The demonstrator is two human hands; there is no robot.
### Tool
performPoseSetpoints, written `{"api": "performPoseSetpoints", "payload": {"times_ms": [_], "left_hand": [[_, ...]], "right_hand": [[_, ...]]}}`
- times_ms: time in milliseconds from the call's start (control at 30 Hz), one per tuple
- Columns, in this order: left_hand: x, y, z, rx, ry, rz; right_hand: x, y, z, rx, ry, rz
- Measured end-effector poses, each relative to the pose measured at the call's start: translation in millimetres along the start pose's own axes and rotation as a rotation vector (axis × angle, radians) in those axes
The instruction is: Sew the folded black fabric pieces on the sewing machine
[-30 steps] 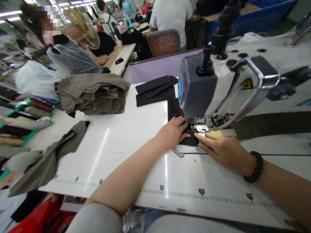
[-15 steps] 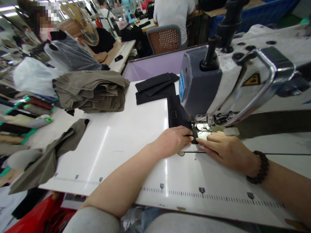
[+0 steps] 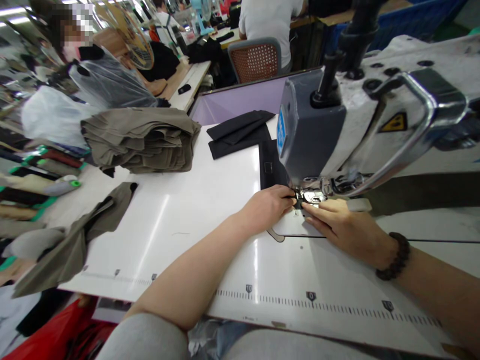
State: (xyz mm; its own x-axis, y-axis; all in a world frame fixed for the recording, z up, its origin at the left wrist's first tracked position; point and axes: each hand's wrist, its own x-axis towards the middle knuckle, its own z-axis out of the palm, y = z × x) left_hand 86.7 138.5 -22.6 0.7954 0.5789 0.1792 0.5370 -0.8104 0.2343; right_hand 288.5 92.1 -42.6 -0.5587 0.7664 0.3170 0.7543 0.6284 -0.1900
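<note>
A black fabric piece (image 3: 272,167) lies flat on the sewing machine's bed, its near end under the presser foot (image 3: 300,195). With bent fingers pressed together, my left hand (image 3: 268,207) holds that near end down, left of the foot. My right hand (image 3: 347,227), wearing a dark beaded bracelet (image 3: 393,256), lies flat with fingers stretched out. Its fingertips touch the fabric's edge just in front of the foot. The sewing machine head (image 3: 313,127) rises above both hands and hides part of the fabric.
Folded black pieces (image 3: 240,132) lie at the table's far edge. A thick stack of olive-brown fabric (image 3: 142,140) stands to their left. Thread cones (image 3: 48,185) and a loose olive-brown piece (image 3: 82,235) are at the far left. A person in white (image 3: 266,25) sits beyond a purple partition (image 3: 236,100).
The black fabric's near end has moved away from me, toward the presser foot. My left hand has shifted forward and slightly left with it; the right hand has moved only a little.
</note>
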Motion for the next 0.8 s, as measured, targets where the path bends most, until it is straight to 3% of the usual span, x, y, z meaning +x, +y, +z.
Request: {"api": "performPoseSetpoints", "payload": {"times_ms": [267,633,800], "left_hand": [[4.9,-3.2,3.1,0.022,0.012,-0.092],[7.2,-7.5,4.0,-0.005,0.059,-0.063],[7.0,-5.1,0.1,0.03,0.011,-0.088]], "right_hand": [[0.7,-1.5,-1.5,-0.021,-0.008,-0.012],[0.1,-2.5,-2.1,-0.034,0.001,0.007],[0.2,-1.7,-2.4,-0.018,0.001,0.018]]}}
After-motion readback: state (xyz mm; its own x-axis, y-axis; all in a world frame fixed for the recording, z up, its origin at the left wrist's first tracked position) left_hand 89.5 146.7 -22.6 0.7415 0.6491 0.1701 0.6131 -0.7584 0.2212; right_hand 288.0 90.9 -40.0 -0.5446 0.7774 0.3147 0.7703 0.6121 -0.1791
